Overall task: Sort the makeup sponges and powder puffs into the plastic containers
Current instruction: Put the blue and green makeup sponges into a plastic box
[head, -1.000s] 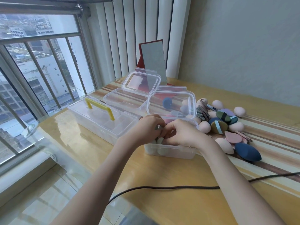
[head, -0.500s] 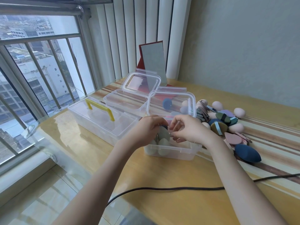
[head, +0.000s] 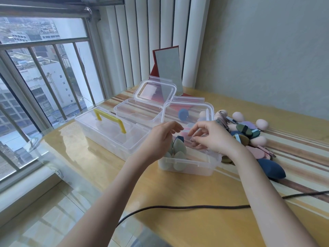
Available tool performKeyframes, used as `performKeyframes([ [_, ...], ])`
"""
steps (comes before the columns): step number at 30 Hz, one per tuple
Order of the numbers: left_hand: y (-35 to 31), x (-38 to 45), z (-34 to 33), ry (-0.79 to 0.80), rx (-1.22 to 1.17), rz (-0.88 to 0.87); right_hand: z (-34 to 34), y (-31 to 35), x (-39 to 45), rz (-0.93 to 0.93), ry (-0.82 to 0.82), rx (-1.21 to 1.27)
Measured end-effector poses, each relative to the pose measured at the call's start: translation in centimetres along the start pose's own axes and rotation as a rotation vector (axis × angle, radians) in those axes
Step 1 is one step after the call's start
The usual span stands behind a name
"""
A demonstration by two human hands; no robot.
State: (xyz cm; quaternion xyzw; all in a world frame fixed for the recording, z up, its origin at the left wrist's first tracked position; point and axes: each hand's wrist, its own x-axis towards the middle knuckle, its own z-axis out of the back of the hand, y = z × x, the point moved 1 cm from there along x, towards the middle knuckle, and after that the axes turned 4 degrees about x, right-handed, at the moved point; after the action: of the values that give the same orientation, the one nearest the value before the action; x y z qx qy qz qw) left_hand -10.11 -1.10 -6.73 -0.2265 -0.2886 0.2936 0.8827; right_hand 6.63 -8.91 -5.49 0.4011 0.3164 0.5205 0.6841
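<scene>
Table by a high window, with mirror and cable

A mirror (head: 168, 72) in a red frame stands upright at the back of the yellow table (head: 187, 189), in front of the white blinds (head: 142, 41). A dark cable (head: 187, 207) lies across the table's near part, from the right edge to the front edge. On the left, a barred window (head: 39, 72) shows city buildings (head: 41, 75) below. A pale wall (head: 267, 50) stands behind on the right.
</scene>
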Motion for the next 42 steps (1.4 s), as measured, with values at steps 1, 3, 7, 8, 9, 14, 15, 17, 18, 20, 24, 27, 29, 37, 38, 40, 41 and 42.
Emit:
performKeyframes([
  [1, -0.1, 0.1, 0.0, 0.004, 0.016, -0.008, 0.0, -0.1, 0.0, -0.001, 0.036, 0.006],
  [3, -0.5, 0.2, 0.0, 0.012, 0.048, -0.023, 0.1, -0.1, -0.2, -0.001, 0.107, 0.044],
  [7, -1.4, 0.6, 0.0, 0.013, 0.083, -0.069, 1.3, 0.1, -0.6, 0.057, 0.004, 0.159],
  [8, -1.8, 0.8, 0.1, 0.011, 0.082, -0.08, 1.9, 0.0, -0.7, 0.075, -0.05, 0.183],
  [9, -2.1, 0.9, 0.1, 0.009, 0.079, -0.09, 2.6, -0.2, -1.0, 0.088, -0.11, 0.198],
  [14, -4.7, 1.3, -0.7, -0.01, 0.072, -0.163, 6.9, -2.4, -2.2, 0.04, -0.402, 0.135],
  [15, -5.4, 1.3, -1.3, -0.004, 0.083, -0.194, 7.4, -2.9, -2.5, 0.008, -0.388, 0.091],
  [17, -7.2, 1.4, -2.8, 0.038, 0.113, -0.272, 7.7, -3.9, -3.0, -0.057, -0.331, 0.032],
  [18, -8.2, 1.3, -3.6, 0.064, 0.132, -0.316, 7.6, -4.4, -3.2, -0.087, -0.311, 0.021],
  [20, -10.1, 0.9, -5.6, 0.086, 0.204, -0.427, 7.4, -5.1, -3.4, -0.125, -0.274, 0.002],
  [24, -12.2, -0.3, -10.0, 0.157, 0.396, -0.563, 7.4, -5.9, -3.1, -0.11, -0.226, -0.008],
  [27, -12.5, -1.0, -12.1, 0.226, 0.444, -0.489, 7.6, -6.4, -3.1, -0.095, -0.22, -0.106],
  [29, -12.3, -1.1, -12.9, 0.239, 0.459, -0.416, 7.7, -6.6, -3.0, -0.099, -0.219, -0.11],
  [37, -12.8, -1.1, -12.7, 0.122, 0.376, -0.407, 8.2, -6.1, -1.4, -0.05, -0.26, -0.083],
  [38, -12.9, -0.9, -12.1, 0.169, 0.311, -0.409, 8.3, -6.0, -1.1, -0.051, -0.272, -0.063],
  [40, -12.9, 0.1, -10.3, 0.162, 0.237, -0.395, 8.5, -5.5, -0.4, -0.038, -0.294, -0.036],
  [41, -12.8, 0.8, -9.0, 0.127, 0.205, -0.377, 8.6, -5.2, -0.1, -0.013, -0.308, -0.054],
  [42, -12.4, 1.6, -7.5, 0.088, 0.167, -0.345, 8.7, -4.8, 0.3, 0.015, -0.327, -0.085],
])
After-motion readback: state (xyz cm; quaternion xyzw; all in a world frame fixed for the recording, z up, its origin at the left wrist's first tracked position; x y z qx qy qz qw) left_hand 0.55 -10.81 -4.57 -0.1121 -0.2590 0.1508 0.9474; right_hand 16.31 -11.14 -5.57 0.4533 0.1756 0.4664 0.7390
